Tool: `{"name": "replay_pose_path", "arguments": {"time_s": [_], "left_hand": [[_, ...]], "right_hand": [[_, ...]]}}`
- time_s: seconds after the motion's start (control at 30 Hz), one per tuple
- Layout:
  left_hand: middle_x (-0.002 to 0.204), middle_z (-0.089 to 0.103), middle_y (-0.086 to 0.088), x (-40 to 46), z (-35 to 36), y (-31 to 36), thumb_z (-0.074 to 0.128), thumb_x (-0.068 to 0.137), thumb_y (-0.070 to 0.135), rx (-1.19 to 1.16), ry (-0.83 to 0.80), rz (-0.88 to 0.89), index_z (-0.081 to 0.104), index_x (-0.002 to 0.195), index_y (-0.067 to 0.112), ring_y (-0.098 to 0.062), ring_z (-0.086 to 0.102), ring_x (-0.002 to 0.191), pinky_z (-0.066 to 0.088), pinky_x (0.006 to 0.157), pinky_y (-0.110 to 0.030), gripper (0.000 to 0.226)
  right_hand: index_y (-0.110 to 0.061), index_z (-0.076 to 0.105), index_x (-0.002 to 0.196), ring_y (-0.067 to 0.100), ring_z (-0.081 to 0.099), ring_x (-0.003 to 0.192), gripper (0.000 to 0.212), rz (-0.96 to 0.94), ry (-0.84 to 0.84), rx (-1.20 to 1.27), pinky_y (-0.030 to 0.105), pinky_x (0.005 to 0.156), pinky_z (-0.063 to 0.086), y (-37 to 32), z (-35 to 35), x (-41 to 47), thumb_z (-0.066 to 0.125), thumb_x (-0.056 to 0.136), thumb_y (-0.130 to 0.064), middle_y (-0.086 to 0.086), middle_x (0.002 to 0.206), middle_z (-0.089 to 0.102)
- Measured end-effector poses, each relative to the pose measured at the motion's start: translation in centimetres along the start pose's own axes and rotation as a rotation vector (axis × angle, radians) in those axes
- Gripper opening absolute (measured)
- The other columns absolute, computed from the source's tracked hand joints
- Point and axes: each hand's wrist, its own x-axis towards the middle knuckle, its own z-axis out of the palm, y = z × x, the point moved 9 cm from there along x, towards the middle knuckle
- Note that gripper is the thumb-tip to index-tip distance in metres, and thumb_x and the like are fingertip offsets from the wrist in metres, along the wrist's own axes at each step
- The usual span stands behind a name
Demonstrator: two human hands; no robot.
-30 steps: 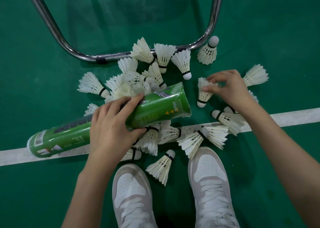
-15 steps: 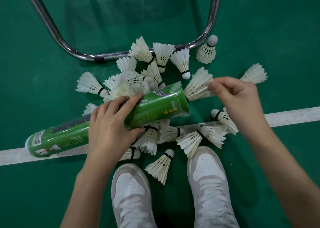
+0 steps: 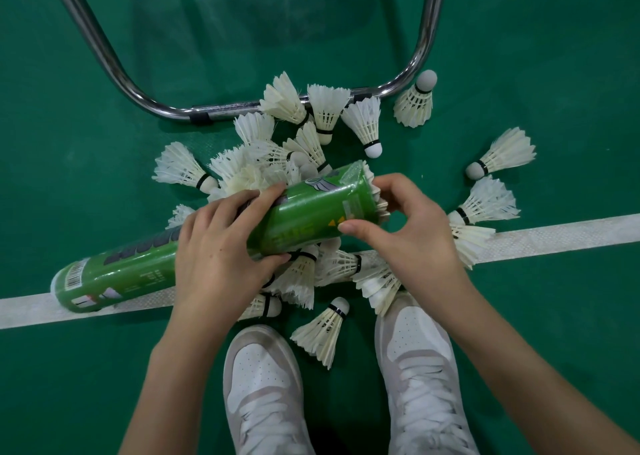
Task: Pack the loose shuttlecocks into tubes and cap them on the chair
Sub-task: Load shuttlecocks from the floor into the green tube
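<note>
A long green shuttlecock tube lies tilted above the floor, its open mouth pointing right. My left hand grips the tube around its middle. At the mouth, my right hand pinches a white shuttlecock that sits mostly inside, with only its feather skirt showing; the thumb rests on the tube's rim. Several loose white shuttlecocks lie scattered on the green floor around and under the tube.
The chrome base bar of a chair curves across the floor behind the pile. A white court line runs left to right under the tube. My two white shoes stand just below the shuttlecocks.
My right hand picked a shuttlecock from the floor at the right, carried it left to the tube's mouth and pushed it in. The left hand kept holding the tube.
</note>
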Motion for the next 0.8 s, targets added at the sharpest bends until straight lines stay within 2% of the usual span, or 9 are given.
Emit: {"name": "replay_pose_path", "arguments": {"time_s": [0.17, 0.3, 0.47, 0.57, 0.63, 0.73, 0.8], "left_hand": [[0.124, 0.057, -0.001, -0.1, 0.0, 0.1, 0.084, 0.061, 0.033, -0.001, -0.001, 0.003, 0.043, 0.137, 0.034, -0.026, 0.046, 0.110, 0.037, 0.093, -0.045, 0.086], [0.124, 0.057, -0.001, -0.1, 0.2, 0.1, 0.085, 0.060, 0.032, 0.003, -0.007, 0.008, 0.043, 0.137, 0.034, -0.028, 0.047, 0.110, 0.037, 0.093, -0.046, 0.088], [0.124, 0.057, -0.002, -0.1, 0.2, 0.2, 0.085, 0.060, 0.031, 0.010, -0.011, 0.012, 0.043, 0.137, 0.033, -0.028, 0.047, 0.111, 0.036, 0.094, -0.046, 0.087], [0.124, 0.057, -0.002, 0.0, 0.2, 0.2, 0.085, 0.060, 0.031, 0.012, -0.008, 0.008, 0.043, 0.137, 0.033, -0.027, 0.047, 0.111, 0.037, 0.094, -0.046, 0.087], [0.124, 0.057, -0.002, 0.0, 0.2, 0.2, 0.085, 0.060, 0.031, 0.012, -0.004, 0.006, 0.044, 0.137, 0.033, -0.027, 0.047, 0.111, 0.037, 0.093, -0.047, 0.087], [0.124, 0.057, -0.001, 0.0, 0.0, 0.2, 0.084, 0.060, 0.032, 0.007, 0.010, 0.010, 0.044, 0.137, 0.033, -0.025, 0.045, 0.111, 0.038, 0.093, -0.047, 0.087], [0.124, 0.057, -0.001, 0.0, -0.1, 0.4, 0.084, 0.060, 0.032, 0.004, 0.016, 0.017, 0.044, 0.137, 0.033, -0.023, 0.044, 0.111, 0.038, 0.092, -0.046, 0.087]], "right_hand": [[-0.024, 0.057, 0.082, 0.000, 0.051, 0.070, 0.029, 0.028, 0.006, 0.004, 0.009, 0.066, 0.041, 0.5, -0.1, 0.4, 0.081, 0.066, -0.016, -0.011, 0.075, 0.059], [-0.026, 0.059, 0.085, 0.015, 0.060, 0.084, 0.029, 0.061, -0.043, 0.030, 0.021, 0.078, 0.048, 1.0, 0.1, 0.7, 0.080, 0.067, -0.016, 0.004, 0.087, 0.065], [-0.030, 0.058, 0.091, 0.002, 0.065, 0.087, 0.029, 0.065, -0.177, 0.100, 0.021, 0.085, 0.050, 0.7, 1.3, 0.8, 0.070, 0.078, -0.006, -0.011, 0.090, 0.070], [-0.030, 0.057, 0.096, 0.000, 0.065, 0.090, 0.032, 0.058, -0.228, 0.138, 0.022, 0.089, 0.049, 0.7, 1.9, 0.9, 0.065, 0.082, -0.003, -0.013, 0.092, 0.069], [-0.029, 0.059, 0.098, 0.004, 0.064, 0.093, 0.031, 0.043, -0.230, 0.141, 0.025, 0.090, 0.049, 0.7, 1.8, 0.9, 0.066, 0.081, -0.005, -0.011, 0.096, 0.069], [-0.031, 0.063, 0.095, 0.018, 0.064, 0.095, 0.030, 0.001, -0.228, 0.131, 0.035, 0.091, 0.050, 0.2, 1.2, 1.1, 0.071, 0.077, -0.008, -0.003, 0.095, 0.070], [-0.027, 0.063, 0.096, 0.019, 0.064, 0.094, 0.029, -0.011, -0.246, 0.134, 0.036, 0.091, 0.050, -0.1, 0.9, 1.3, 0.072, 0.076, -0.008, -0.002, 0.094, 0.070]]}}
